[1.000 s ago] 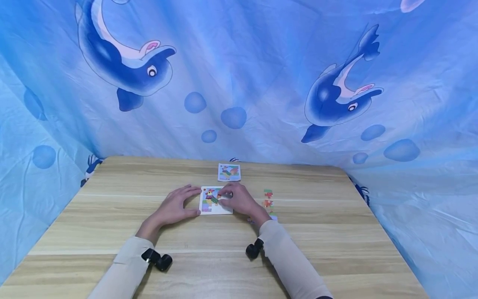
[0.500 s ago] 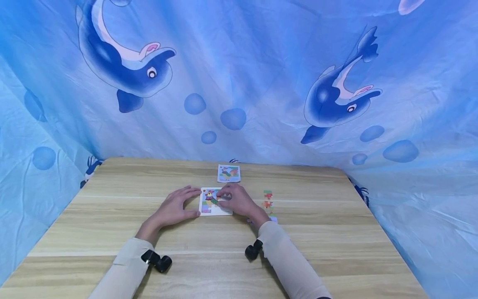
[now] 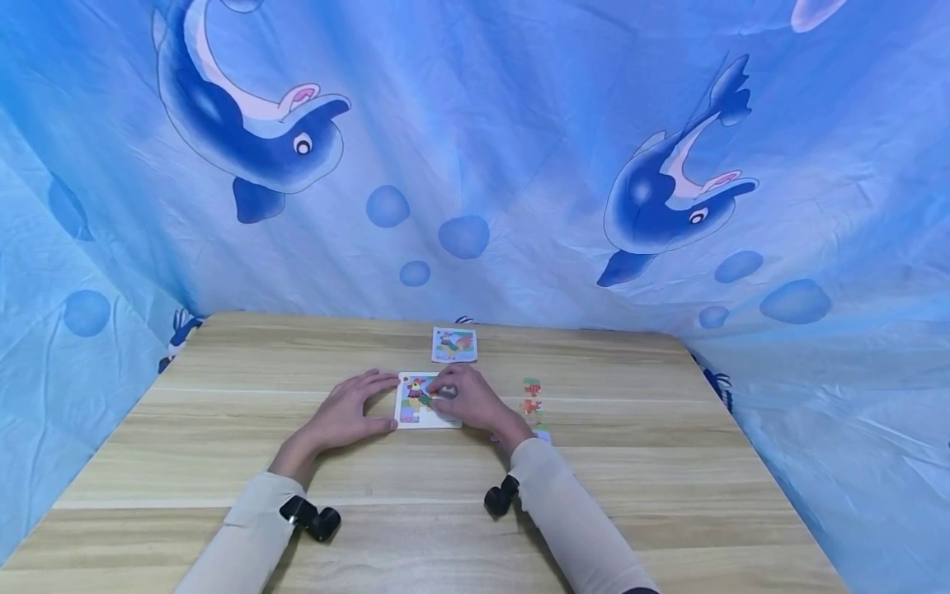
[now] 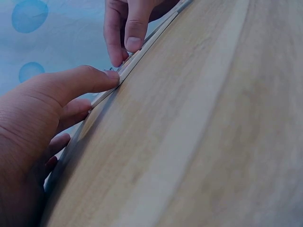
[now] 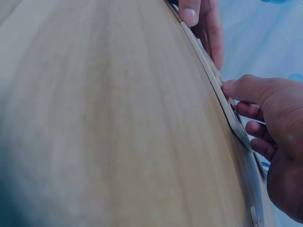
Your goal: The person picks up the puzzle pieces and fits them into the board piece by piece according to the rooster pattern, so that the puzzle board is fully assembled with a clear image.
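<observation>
A white-framed jigsaw puzzle board (image 3: 441, 419) lies flat on the table, its left part filled with a colourful rooster picture and a white patch bare at the lower right. Along the board's left edge, my left hand (image 3: 347, 414) holds it with thumb and forefinger at the two corners. My right hand (image 3: 475, 399) is over the board's right half, thumb and fingers pinching a small puzzle piece (image 3: 428, 391) at the rooster's body. Most of that piece is hidden by the fingers. Both wrist views show the board edge-on, with the right thumb (image 5: 246, 89) low against its surface.
Behind the board lies a picture card (image 3: 454, 345) with the same rooster. Loose puzzle pieces (image 3: 532, 406) lie in a column to the right, some partly behind the right wrist. A blue dolphin-printed cloth (image 3: 475, 165) hangs beyond the wooden table (image 3: 416, 511).
The right fingertips have shifted slightly left over the board, and the piece between them has turned a little. The left hand and the board keep their places.
</observation>
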Motion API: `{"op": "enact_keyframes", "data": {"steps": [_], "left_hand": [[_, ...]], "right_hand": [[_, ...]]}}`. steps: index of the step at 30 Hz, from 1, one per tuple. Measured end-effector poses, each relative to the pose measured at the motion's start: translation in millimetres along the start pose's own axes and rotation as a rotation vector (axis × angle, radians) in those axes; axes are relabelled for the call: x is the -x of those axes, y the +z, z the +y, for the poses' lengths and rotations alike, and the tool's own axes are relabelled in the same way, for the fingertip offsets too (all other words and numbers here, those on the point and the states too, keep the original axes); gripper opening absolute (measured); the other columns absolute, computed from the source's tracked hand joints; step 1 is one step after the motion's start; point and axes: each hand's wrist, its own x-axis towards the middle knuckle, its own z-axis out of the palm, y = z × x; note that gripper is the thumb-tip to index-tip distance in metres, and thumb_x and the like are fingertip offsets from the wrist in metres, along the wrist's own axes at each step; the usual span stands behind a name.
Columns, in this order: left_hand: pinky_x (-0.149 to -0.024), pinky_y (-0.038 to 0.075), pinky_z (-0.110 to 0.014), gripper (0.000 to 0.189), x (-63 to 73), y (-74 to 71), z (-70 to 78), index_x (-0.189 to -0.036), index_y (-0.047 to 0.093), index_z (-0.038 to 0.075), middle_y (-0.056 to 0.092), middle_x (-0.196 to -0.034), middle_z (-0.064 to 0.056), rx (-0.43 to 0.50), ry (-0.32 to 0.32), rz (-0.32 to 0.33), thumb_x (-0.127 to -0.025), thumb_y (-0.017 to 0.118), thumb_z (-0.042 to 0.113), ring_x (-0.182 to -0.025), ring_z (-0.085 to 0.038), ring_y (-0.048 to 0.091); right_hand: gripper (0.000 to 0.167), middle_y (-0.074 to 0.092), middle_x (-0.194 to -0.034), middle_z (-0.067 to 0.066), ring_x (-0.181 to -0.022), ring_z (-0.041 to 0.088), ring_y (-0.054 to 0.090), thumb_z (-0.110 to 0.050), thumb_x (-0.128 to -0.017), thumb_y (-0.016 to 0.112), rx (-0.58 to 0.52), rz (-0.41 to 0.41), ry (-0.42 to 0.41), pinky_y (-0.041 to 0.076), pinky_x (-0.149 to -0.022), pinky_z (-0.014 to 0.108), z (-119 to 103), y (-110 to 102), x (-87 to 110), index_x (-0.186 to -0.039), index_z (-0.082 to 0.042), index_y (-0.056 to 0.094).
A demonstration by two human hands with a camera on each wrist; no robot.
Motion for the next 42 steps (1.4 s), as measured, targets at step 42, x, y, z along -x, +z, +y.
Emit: {"op": "enact_keyframes", "data": {"steps": [42], "left_hand": [[-0.121,0.021,-0.073,0.076,0.3,1.0,-0.3,-0.15,0.055,0.014,0.049,-0.159,-0.014,0.01,-0.004,-0.004,-0.083,0.078,0.043,-0.152,-0.045,0.034]], "right_hand": [[0.023,0.069,-0.116,-0.003,-0.105,0.015,0.064,-0.022,-0.096,0.074,-0.12,0.051,0.095,0.056,-0.089,0.033,21,-42,53.5,-0.117,-0.015,0.077]]}}
